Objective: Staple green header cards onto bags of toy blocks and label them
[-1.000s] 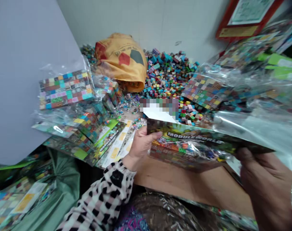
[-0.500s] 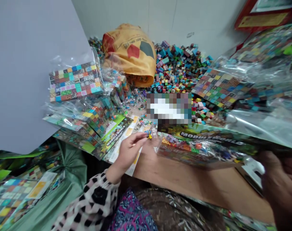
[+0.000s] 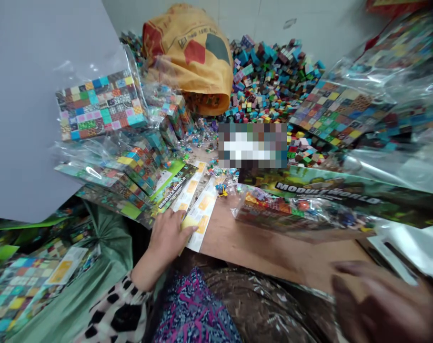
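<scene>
My left hand [image 3: 170, 233], in a black-and-white patterned cuff, rests with thumb and fingers apart on white-and-yellow printed paper strips [image 3: 202, 214] and a green "Module World" card [image 3: 175, 188]. A small yellow toy piece [image 3: 222, 192] lies beyond the strips, out of the hand. My right hand [image 3: 384, 295] is at the lower right, smeared by motion, so its grip cannot be made out. Just beyond it is a bagged set of blocks [image 3: 273, 221] with a dark "Module World" header [image 3: 330, 190], lying on the brown board [image 3: 266, 252].
A heap of loose coloured blocks [image 3: 269, 71] lies against the wall beside a yellow sack [image 3: 191, 57]. Bagged block sets stack at left [image 3: 102, 109] and right [image 3: 345, 112]. A green sack [image 3: 112, 252] holds more sets at lower left. A pixelated patch hides part of the middle.
My left hand has let go of the small yellow piece and moved left and toward me onto the paper strips. My right hand has come away from the bagged set's header, toward me.
</scene>
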Demonstrator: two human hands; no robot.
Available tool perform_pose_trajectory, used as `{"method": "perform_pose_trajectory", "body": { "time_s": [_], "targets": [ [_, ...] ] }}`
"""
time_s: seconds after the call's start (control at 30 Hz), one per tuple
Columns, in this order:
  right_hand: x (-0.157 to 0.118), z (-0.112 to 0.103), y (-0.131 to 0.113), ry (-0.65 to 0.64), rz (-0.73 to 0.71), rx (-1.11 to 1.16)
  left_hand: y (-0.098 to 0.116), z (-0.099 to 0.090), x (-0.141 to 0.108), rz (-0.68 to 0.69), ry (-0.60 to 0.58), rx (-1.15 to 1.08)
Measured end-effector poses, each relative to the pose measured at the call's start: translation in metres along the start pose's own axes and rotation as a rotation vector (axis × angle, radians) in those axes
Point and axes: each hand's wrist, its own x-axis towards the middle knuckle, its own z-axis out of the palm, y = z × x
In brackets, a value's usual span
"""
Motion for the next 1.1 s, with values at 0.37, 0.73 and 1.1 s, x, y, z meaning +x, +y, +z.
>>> {"method": "perform_pose_trajectory", "body": {
  "time_s": [0.37,0.73,1.1],
  "targets": [
    [0.063,0.104,-0.058,-0.554,-0.188,0.108,-0.001,0.003,0.013,-0.138,-0.062,-0.196],
    [0.095,0.176,-0.064,-0.260,-0.235,0.086,0.007,-0.011,0.003,-0.017,-0.172,-0.521],
    [0.094,0.174,-0.057,-0.224,-0.332,-0.091,0.016,-0.009,0.011,0.528,-0.028,-0.188]
  ]
}}
